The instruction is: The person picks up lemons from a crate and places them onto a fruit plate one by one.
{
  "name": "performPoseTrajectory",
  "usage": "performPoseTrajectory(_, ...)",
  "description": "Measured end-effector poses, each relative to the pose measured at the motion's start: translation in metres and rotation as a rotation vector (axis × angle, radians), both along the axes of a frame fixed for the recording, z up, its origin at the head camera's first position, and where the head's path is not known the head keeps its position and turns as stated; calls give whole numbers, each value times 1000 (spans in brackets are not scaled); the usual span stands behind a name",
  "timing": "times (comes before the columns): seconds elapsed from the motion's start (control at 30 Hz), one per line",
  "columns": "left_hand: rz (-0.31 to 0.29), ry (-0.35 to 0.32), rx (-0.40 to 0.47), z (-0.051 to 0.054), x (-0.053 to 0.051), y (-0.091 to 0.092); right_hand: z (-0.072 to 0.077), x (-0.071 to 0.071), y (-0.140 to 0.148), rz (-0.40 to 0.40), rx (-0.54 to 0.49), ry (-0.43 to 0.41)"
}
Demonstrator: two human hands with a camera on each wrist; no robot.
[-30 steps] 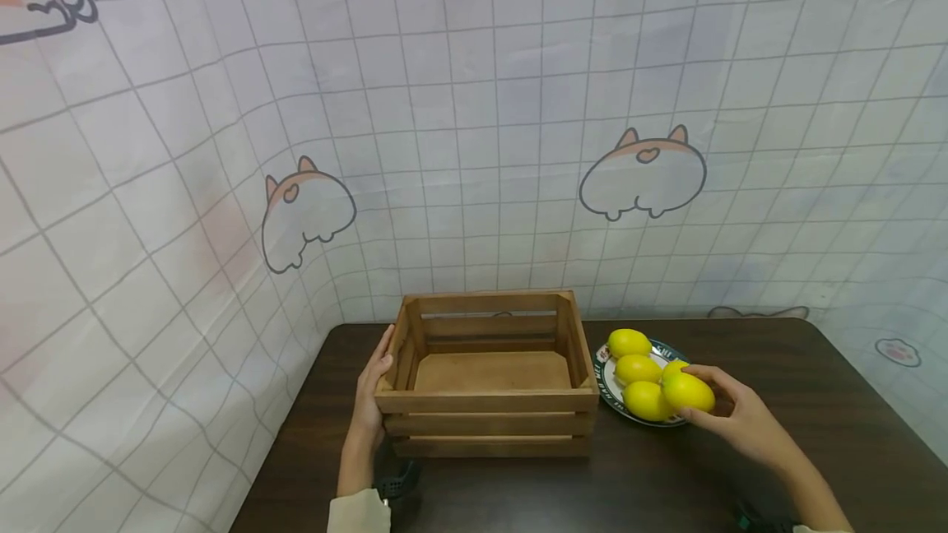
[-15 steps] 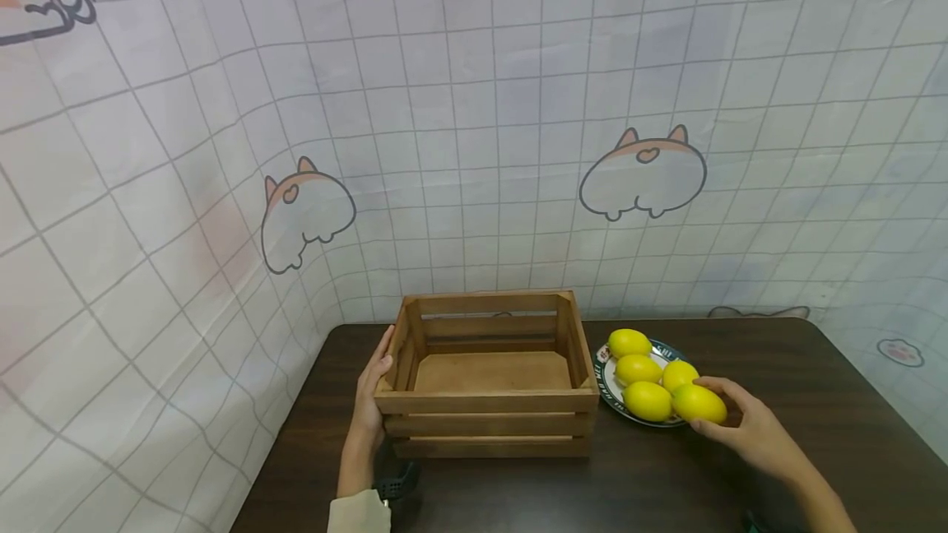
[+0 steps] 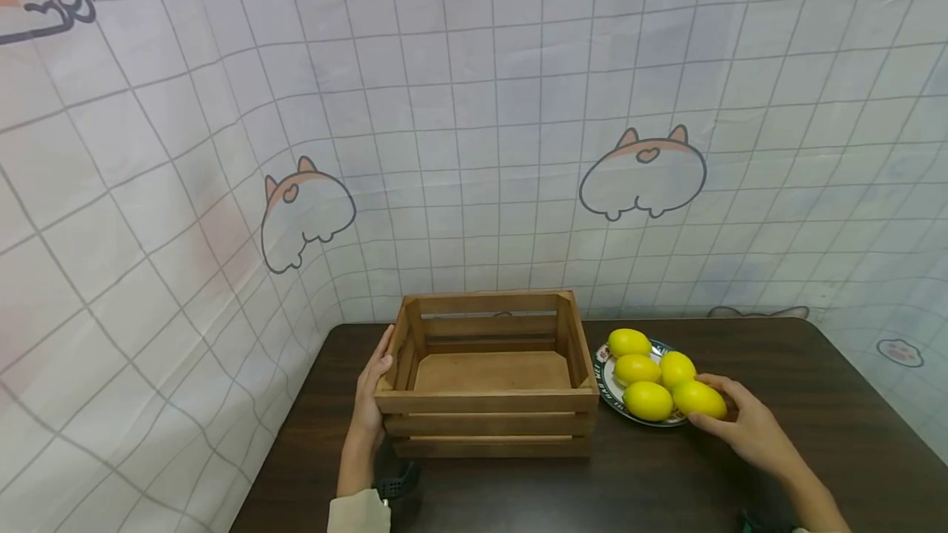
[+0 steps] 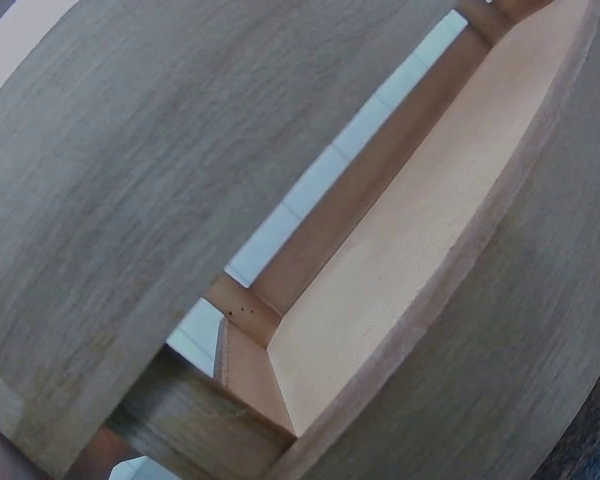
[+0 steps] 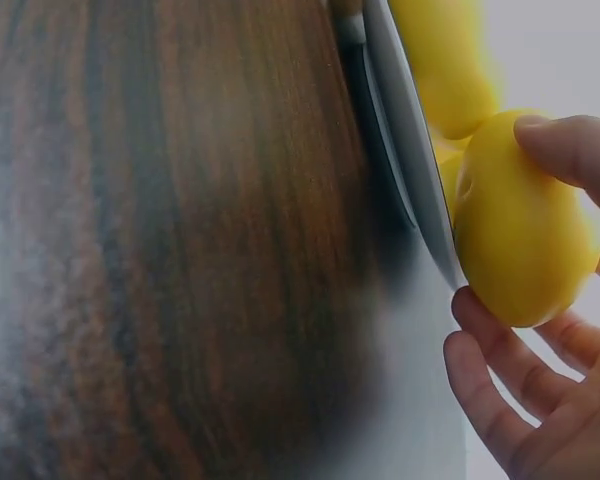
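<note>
A slatted wooden crate [image 3: 485, 403] stands on the table, its inside bare. My left hand [image 3: 368, 393] lies against the crate's left wall with straight fingers; in the left wrist view the crate's slats [image 4: 130, 170] fill most of the picture. To the right, several yellow lemons [image 3: 637, 370] lie on a round plate [image 3: 609, 396] with a dark patterned rim. My right hand [image 3: 751, 426] holds the nearest right lemon [image 3: 699, 399] at the plate's edge. In the right wrist view, the thumb presses one side of that lemon [image 5: 520, 225] and fingers touch its lower end.
Dark wood-grain table [image 3: 504, 496] stretches under everything. A grid-patterned cloth [image 3: 474, 212] with cartoon dogs hangs behind and at the left. The plate sits close to the crate's right side. A dark strap [image 3: 396, 484] is at my left wrist.
My right hand has shifted the held lemon slightly right and down to the plate's edge. The lemon behind it now shows more fully. My left hand and the crate have stayed put.
</note>
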State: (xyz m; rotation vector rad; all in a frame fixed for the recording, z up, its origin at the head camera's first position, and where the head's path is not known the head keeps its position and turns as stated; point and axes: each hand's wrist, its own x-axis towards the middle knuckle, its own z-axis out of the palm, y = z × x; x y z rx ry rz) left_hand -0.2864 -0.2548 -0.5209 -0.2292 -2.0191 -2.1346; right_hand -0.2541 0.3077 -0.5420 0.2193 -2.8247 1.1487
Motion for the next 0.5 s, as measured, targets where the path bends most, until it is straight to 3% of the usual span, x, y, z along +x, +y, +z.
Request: performPoseTrajectory(0.5,-3,-3,10,0,0,0,3,-13,-10,-18,100,82)
